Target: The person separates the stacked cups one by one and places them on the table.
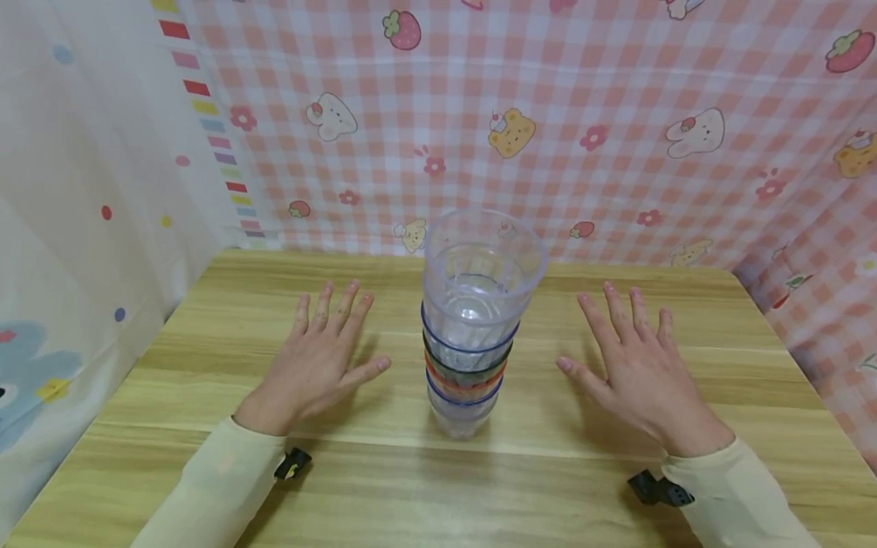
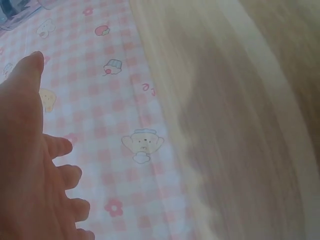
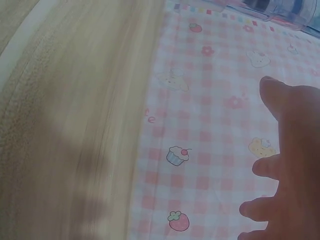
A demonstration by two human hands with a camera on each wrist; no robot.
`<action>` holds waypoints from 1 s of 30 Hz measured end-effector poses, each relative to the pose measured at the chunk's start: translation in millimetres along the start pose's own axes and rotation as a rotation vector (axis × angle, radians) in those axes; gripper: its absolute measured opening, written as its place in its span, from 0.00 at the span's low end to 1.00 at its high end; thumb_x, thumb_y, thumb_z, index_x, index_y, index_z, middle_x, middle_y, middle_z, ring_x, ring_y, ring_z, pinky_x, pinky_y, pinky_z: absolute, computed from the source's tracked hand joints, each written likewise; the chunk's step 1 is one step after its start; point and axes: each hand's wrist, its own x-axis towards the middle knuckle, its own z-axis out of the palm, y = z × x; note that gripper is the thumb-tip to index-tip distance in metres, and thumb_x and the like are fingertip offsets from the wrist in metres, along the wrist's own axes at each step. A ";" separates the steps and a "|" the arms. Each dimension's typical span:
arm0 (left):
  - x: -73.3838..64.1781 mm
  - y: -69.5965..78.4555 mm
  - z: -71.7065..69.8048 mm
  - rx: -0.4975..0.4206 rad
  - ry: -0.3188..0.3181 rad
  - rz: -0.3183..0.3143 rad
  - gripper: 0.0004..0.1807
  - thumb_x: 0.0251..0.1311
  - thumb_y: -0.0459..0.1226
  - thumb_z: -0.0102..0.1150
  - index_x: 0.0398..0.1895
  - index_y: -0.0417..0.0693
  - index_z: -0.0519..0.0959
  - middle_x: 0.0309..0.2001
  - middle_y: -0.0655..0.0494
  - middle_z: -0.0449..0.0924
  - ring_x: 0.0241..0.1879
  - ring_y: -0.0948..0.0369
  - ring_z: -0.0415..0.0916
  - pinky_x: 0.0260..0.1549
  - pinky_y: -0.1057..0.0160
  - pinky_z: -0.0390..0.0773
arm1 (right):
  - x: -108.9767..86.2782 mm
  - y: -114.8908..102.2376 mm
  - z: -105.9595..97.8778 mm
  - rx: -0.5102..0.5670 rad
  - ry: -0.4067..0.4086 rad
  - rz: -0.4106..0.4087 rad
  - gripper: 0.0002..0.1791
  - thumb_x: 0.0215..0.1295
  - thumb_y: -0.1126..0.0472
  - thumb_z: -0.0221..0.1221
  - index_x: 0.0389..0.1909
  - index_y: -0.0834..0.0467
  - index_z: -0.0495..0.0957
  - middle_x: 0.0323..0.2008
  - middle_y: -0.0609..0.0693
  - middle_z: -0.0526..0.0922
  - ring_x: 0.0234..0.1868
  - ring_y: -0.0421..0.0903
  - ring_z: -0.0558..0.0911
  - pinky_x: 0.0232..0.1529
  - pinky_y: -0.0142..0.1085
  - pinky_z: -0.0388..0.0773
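A tall stack of clear plastic cups (image 1: 473, 335) stands upright in the middle of the wooden table, nested one in another, with blue, green and orange rims showing. To its left, my left hand (image 1: 315, 361) is held palm down, fingers spread and straight, apart from the cups. My right hand (image 1: 640, 369) mirrors it on the other side, thumb toward the stack and touching nothing I can see. Both wrist views catch a part of the stack at the upper edge: the cups (image 2: 20, 12) at left, the cups (image 3: 280, 10) at right.
The wooden table (image 1: 384, 487) ends at a pink checked cloth (image 1: 466, 137) hung behind it and on the right. A white printed curtain (image 1: 75, 190) hangs along the left side. Small black devices (image 1: 293, 463) sit at both wrists.
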 end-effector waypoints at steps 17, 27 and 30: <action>-1.5 1.7 -3.9 -0.177 0.087 0.078 0.56 0.70 0.66 0.61 0.88 0.44 0.51 0.89 0.45 0.48 0.88 0.40 0.44 0.86 0.35 0.44 | 1.2 -1.5 -4.8 0.161 0.126 -0.057 0.48 0.78 0.39 0.61 0.87 0.56 0.54 0.86 0.66 0.55 0.83 0.72 0.58 0.83 0.67 0.54; -1.9 10.5 -16.3 -0.329 0.085 0.040 0.56 0.65 0.62 0.72 0.87 0.49 0.56 0.83 0.45 0.64 0.80 0.36 0.64 0.78 0.32 0.65 | 2.3 -6.8 -10.5 0.250 0.224 -0.097 0.43 0.74 0.48 0.68 0.83 0.57 0.63 0.79 0.63 0.71 0.76 0.68 0.73 0.70 0.69 0.72; -2.4 15.1 -20.7 -0.420 0.070 0.030 0.54 0.67 0.58 0.72 0.87 0.50 0.56 0.83 0.46 0.64 0.80 0.40 0.65 0.77 0.34 0.67 | 1.9 -9.3 -12.3 0.299 0.243 -0.105 0.42 0.73 0.52 0.70 0.82 0.55 0.64 0.77 0.62 0.74 0.73 0.67 0.77 0.68 0.68 0.75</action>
